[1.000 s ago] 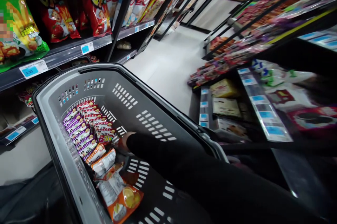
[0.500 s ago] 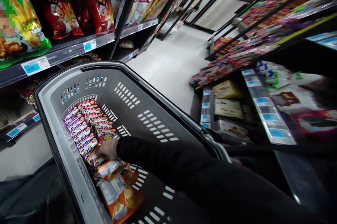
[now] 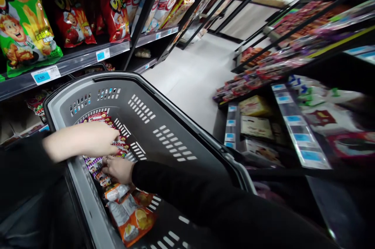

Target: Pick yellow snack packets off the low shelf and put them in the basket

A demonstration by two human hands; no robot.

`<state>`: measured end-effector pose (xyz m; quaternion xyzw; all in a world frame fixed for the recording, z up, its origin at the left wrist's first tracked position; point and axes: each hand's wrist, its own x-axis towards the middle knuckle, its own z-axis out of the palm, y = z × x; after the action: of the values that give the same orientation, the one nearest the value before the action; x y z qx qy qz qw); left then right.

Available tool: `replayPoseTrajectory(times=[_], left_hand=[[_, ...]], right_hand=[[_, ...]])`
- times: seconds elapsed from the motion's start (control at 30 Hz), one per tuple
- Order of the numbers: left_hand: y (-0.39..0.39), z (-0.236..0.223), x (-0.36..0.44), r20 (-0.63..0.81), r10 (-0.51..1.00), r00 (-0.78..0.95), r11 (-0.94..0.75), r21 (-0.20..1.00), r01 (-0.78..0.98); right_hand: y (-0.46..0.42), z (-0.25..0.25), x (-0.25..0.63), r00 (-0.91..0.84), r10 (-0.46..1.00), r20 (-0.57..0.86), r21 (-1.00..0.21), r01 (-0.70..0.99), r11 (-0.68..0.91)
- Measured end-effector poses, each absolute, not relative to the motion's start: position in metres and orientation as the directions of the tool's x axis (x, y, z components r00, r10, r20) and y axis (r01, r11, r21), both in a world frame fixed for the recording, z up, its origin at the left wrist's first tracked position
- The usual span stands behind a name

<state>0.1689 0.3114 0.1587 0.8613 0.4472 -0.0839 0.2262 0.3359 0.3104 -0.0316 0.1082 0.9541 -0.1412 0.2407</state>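
Note:
A grey shopping basket (image 3: 187,128) with slotted walls spreads out in front of me. Along its left side runs a row of small snack packets, with red ones (image 3: 98,116) at the far end and purple-and-white ones (image 3: 93,164) nearer. Reaching in over the left rim, my left hand (image 3: 90,139) covers much of the row; motion blurs it and its fingertips are hidden. My right hand (image 3: 120,169) is just below it, fingers curled on a packet in the row. Closer to me lie orange chip bags (image 3: 134,219) and an orange-and-white packet (image 3: 117,191).
At the left, a shelf (image 3: 73,61) holds a green chip bag (image 3: 27,26) and red chip bags (image 3: 115,13). To the right stands a rack (image 3: 299,124) with boxes and bags. Pale aisle floor (image 3: 190,69) stretches ahead past the basket.
My left hand has come in from the left over the packets. My right hand stays at the row, moved slightly. The view has shifted a little.

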Motion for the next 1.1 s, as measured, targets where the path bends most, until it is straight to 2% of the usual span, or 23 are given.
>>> replayPoseTrajectory(times=[0.2, 0.4, 0.6, 0.73, 0.93, 1.1], left_hand=[[0.341, 0.123, 0.211, -0.359, 0.679, 0.641, -0.553, 0.325, 0.767], [0.321, 0.101, 0.173, -0.407, 0.728, 0.551, -0.500, 0.235, 0.834], [0.322, 0.099, 0.168, -0.384, 0.731, 0.564, -0.501, 0.260, 0.826], [0.325, 0.098, 0.169, -0.406, 0.766, 0.498, -0.450, 0.215, 0.867], [0.320, 0.099, 0.166, -0.428, 0.776, 0.464, -0.423, 0.193, 0.885], [0.336, 0.101, 0.167, -0.540, 0.720, 0.436, -0.405, 0.183, 0.896]], right_hand=[[0.305, -0.054, 0.328, -0.825, 0.298, -0.479, -0.078, 0.379, 0.922], [0.313, -0.064, 0.347, -0.903, 0.096, -0.418, -0.150, 0.173, 0.973], [0.312, -0.073, 0.354, -0.928, 0.033, -0.371, -0.150, 0.095, 0.984], [0.295, -0.065, 0.352, -0.947, -0.032, -0.319, -0.177, 0.026, 0.984], [0.292, -0.073, 0.333, -0.923, 0.060, -0.381, -0.181, 0.139, 0.974], [0.299, -0.064, 0.320, -0.873, 0.175, -0.456, -0.161, 0.275, 0.948]])
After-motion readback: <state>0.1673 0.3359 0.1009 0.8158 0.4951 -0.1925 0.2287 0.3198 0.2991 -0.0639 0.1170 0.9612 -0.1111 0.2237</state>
